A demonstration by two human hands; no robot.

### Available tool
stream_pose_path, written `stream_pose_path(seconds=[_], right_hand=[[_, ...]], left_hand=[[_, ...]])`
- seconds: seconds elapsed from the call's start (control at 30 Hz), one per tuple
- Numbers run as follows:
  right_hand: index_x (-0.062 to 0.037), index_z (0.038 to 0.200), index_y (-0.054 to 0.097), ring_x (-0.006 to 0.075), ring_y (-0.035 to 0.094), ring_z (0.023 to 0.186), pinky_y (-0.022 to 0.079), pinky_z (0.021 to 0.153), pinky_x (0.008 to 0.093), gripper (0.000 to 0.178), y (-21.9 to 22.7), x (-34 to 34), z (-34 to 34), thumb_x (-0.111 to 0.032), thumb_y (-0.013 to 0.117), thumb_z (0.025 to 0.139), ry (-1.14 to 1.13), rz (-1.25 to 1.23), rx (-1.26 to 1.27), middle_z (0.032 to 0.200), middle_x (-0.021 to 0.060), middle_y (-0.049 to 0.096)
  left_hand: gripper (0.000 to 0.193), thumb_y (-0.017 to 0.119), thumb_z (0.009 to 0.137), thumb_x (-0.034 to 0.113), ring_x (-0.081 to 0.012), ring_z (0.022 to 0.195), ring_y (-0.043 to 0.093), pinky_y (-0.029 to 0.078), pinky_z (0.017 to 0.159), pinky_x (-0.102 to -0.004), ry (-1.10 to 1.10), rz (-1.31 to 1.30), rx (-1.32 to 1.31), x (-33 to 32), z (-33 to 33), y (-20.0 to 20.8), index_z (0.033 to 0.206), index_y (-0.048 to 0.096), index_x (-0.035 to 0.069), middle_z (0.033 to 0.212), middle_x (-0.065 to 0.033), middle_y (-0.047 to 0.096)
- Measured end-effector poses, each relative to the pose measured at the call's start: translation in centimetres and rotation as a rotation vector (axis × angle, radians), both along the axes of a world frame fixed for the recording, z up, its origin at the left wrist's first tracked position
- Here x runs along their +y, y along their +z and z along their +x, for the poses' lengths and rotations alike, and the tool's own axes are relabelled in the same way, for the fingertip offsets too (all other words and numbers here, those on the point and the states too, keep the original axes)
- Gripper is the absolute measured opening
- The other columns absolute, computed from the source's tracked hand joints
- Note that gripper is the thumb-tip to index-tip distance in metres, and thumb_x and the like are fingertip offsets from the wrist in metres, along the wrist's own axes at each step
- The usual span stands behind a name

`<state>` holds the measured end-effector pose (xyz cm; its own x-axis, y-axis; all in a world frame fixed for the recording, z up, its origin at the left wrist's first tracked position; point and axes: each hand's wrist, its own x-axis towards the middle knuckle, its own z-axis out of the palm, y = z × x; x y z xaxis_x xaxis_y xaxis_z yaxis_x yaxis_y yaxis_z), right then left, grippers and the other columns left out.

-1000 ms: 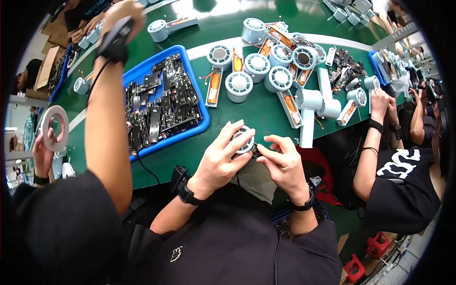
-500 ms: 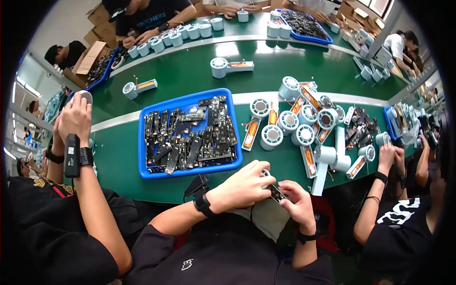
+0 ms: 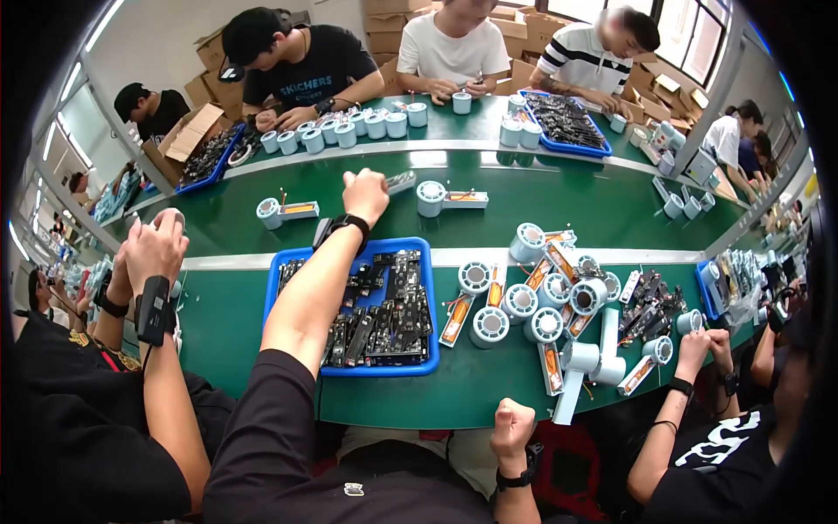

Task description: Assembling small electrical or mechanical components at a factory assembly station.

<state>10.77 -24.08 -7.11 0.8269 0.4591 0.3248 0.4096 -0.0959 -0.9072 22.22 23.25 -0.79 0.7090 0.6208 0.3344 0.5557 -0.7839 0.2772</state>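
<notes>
My left hand is stretched out over the green surface beyond the tray. Its fingers are closed around a pale blue elongated housing, whose far end sticks out to the right; the rest is hidden by the hand. Under my left forearm lies a blue tray holding many small black circuit boards. My right hand is raised near the table's front edge, curled into a fist; whatever may be inside it does not show.
Pale blue round-headed housings with orange-wired handles are heaped right of the tray, beside loose circuit boards. Two similar units lie on the far green strip. Co-workers' hands work at left, right and across.
My hands have parted. The left has swung forward past the tray with the housing; the right has dropped back and closed into a fist. The view has tilted upward.
</notes>
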Motion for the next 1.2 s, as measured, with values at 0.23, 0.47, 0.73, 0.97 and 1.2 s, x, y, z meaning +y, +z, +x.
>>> stream_pose_path(seconds=[0.23, 0.47, 0.73, 0.97, 1.2], right_hand=[[-0.0008, 0.066, 0.045, 0.0115, 0.038, 0.052, 0.029, 0.049, 0.0316, 0.058, 1.6, -0.9, -1.1, -0.04, 0.06, 0.105, -0.019, 0.042, 0.134, 0.056, 0.0029, 0.041], [-0.0004, 0.067, 0.054, 0.0131, 0.045, 0.05, 0.035, 0.048, 0.0312, 0.046, 0.9, -1.0, -0.9, -0.028, 0.068, 0.101, 0.03, -0.018, 0.182, 0.056, 0.0053, 0.048], [0.001, 0.119, 0.06, 0.0082, 0.051, 0.072, 0.04, 0.062, 0.0245, 0.032, 0.8, -4.1, -1.8, -0.021, 0.071, 0.098, 0.018, 0.308, 0.356, 0.091, 0.0042, 0.061], [0.0018, 0.134, 0.057, 0.0124, 0.055, 0.074, 0.046, 0.064, 0.0267, 0.058, 4.1, -4.1, -3.3, -0.005, 0.082, 0.082, 0.136, -0.266, 0.151, 0.104, 0.0072, 0.062], [0.0009, 0.144, 0.051, 0.0157, 0.058, 0.083, 0.051, 0.066, 0.0297, 0.072, 3.7, -3.3, -2.9, 0.001, 0.083, 0.079, 0.125, -0.32, 0.367, 0.117, 0.0108, 0.061]], left_hand=[[0.029, 0.075, 0.086, 0.03, -0.04, 0.126, 0.056, 0.052, 0.1, -0.0484, -0.237, 0.325, -0.223, -7.6, 4.8, -1.3, 0.106, 0.074, 0.009, 0.121, -0.015, 0.071], [0.058, 0.077, 0.09, 0.036, -0.0365, 0.104, 0.069, 0.053, 0.097, -0.0427, -0.342, -0.188, -0.088, -7.4, 4.2, 1.7, 0.134, 0.06, 0.003, 0.116, -0.0224, 0.072], [0.06, 0.075, 0.075, -0.006, -0.0328, 0.124, 0.053, 0.051, 0.101, -0.0386, -1.27, -0.2, 0.157, -23.8, -12.1, 11.7, 0.131, 0.065, 0.013, 0.136, -0.0106, 0.056], [0.057, 0.071, 0.076, -0.008, -0.0345, 0.126, 0.052, 0.046, 0.107, -0.0438, -1.259, -0.249, 0.136, -28.6, -13.9, 1.8, 0.127, 0.065, 0.017, 0.14, -0.0109, 0.055], [0.048, 0.073, 0.079, -0.001, -0.0328, 0.122, 0.054, 0.045, 0.105, -0.0442, -1.114, -0.065, -0.131, -28.5, -14.8, 1.9, 0.124, 0.066, 0.014, 0.135, -0.0093, 0.058]])
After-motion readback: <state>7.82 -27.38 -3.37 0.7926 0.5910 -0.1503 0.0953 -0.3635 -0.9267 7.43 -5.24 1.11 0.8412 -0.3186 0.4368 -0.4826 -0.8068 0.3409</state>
